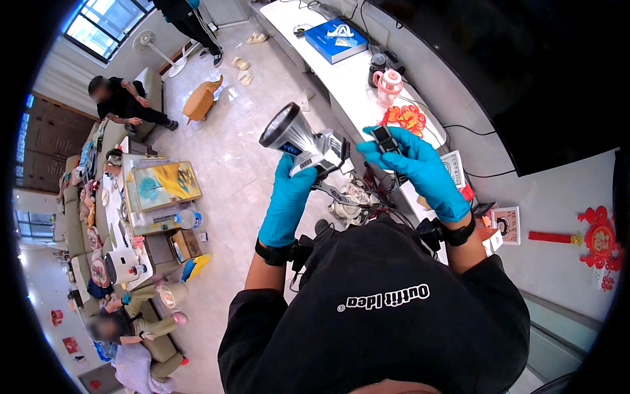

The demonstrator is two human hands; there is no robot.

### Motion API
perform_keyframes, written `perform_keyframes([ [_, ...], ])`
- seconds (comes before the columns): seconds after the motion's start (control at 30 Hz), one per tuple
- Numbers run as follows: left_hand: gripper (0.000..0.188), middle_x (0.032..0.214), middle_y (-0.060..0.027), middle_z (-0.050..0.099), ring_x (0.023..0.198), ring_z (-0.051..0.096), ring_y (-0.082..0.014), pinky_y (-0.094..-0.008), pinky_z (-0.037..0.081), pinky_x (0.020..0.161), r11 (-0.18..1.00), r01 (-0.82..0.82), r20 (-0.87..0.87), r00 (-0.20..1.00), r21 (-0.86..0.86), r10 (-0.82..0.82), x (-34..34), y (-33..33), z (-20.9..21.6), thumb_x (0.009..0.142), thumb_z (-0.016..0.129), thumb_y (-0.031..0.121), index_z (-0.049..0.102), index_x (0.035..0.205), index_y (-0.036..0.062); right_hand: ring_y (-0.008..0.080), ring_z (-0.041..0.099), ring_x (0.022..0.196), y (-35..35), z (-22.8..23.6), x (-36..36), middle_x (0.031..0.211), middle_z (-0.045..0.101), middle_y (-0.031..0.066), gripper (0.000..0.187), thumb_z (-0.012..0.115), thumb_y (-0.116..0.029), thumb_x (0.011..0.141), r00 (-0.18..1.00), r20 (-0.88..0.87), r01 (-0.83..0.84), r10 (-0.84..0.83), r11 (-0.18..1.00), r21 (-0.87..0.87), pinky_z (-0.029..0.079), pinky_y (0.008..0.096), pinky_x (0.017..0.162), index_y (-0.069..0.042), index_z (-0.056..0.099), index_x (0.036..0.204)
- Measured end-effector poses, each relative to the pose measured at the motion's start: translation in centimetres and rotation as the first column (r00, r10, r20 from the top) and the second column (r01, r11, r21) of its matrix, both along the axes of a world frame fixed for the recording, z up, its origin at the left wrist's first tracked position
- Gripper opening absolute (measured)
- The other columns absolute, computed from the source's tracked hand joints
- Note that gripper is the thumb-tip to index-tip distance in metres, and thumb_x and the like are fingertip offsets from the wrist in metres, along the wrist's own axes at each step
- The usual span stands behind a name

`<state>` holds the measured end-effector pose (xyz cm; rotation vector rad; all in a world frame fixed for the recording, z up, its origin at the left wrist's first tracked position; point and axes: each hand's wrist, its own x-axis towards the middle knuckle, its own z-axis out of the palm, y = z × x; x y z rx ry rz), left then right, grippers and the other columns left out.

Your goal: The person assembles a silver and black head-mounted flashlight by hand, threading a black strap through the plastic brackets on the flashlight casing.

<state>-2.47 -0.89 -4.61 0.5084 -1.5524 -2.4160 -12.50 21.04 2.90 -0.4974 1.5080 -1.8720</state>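
A silver gadget with a wide round end (317,148) is gripped by the left hand (289,200). The wide end is turned away from the right hand (423,167). A small black block (385,139) is pinched in the right hand's fingers, near the gadget but not touching it. Both hands are covered by blue gloves (279,220). Past the right fingertips, a red decoration (407,119) and a pink-lidded jug (388,83) are held up by a white table (346,84).
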Motion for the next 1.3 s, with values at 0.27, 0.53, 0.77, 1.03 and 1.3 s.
perform_keyframes([
  [0.27, 0.068, 0.127, -0.0182, 0.054, 0.11, 0.058, -0.0247, -0.0335, 0.046, 0.096, 0.991, 0.132, -0.202, 0.971, 0.017, -0.126, -1.0, -0.7, 1.6, 0.091, 0.051, 0.049, 0.038, 0.136, 0.0004, 0.0113, 0.063, 0.08, 0.5, -0.8, -1.1, 0.094, 0.067, 0.0112, 0.034, 0.051, -0.021, 0.096, 0.997, -0.072, 0.015, -0.013, 1.0, 0.026, 0.051, 0.023, 0.073, 0.004, 0.056, 0.117],
  [0.53, 0.073, 0.14, -0.0146, 0.043, 0.128, 0.043, -0.0277, -0.0415, 0.032, 0.107, 0.992, 0.115, -0.233, 0.967, 0.051, -0.1, -3.7, -2.4, 4.4, 0.091, 0.038, 0.059, 0.036, 0.14, 0.0044, 0.016, 0.063, 0.095, 0.2, -1.1, -1.6, 0.109, 0.065, 0.0138, 0.036, 0.05, -0.022, 0.096, 0.988, -0.154, 0.016, -0.028, 0.997, -0.079, 0.048, 0.0255, 0.085, 0.005, 0.055, 0.119],
  [0.77, 0.069, 0.134, -0.0162, 0.049, 0.123, 0.049, -0.0304, -0.0426, 0.039, 0.103, 0.995, 0.084, -0.302, 0.949, -0.053, -0.096, -5.3, -4.6, 6.7, 0.091, 0.042, 0.057, 0.043, 0.136, 0.0046, 0.0215, 0.063, 0.102, 0.2, -0.6, -2.3, 0.118, 0.06, 0.0187, 0.037, 0.048, -0.018, 0.096, 1.0, 0.011, 0.029, -0.027, 0.977, -0.209, 0.049, 0.0294, 0.091, 0.008, 0.052, 0.122],
  [1.03, 0.052, 0.123, -0.0189, 0.057, 0.114, 0.056, -0.0326, -0.0402, 0.049, 0.096, 0.993, 0.119, -0.408, 0.905, -0.018, -0.116, -6.3, -4.5, 9.5, 0.091, 0.053, 0.046, 0.052, 0.127, 0.0083, 0.0243, 0.06, 0.109, 0.7, -1.0, -3.1, 0.123, 0.057, 0.0207, 0.038, 0.048, -0.02, 0.096, 1.0, -0.021, 0.006, -0.012, 0.967, -0.255, 0.049, 0.0282, 0.092, 0.006, 0.052, 0.123],
  [1.3, 0.054, 0.123, -0.0191, 0.057, 0.113, 0.057, -0.0332, -0.0418, 0.048, 0.097, 0.992, 0.115, -0.437, 0.891, -0.047, -0.124, -6.5, -3.6, 11.1, 0.091, 0.052, 0.048, 0.05, 0.128, 0.0092, 0.0262, 0.057, 0.113, 1.1, -2.1, -4.2, 0.128, 0.051, 0.0242, 0.044, 0.049, -0.019, 0.095, 0.987, 0.154, 0.027, 0.039, 0.915, -0.403, 0.05, 0.0278, 0.094, 0.008, 0.044, 0.129],
])
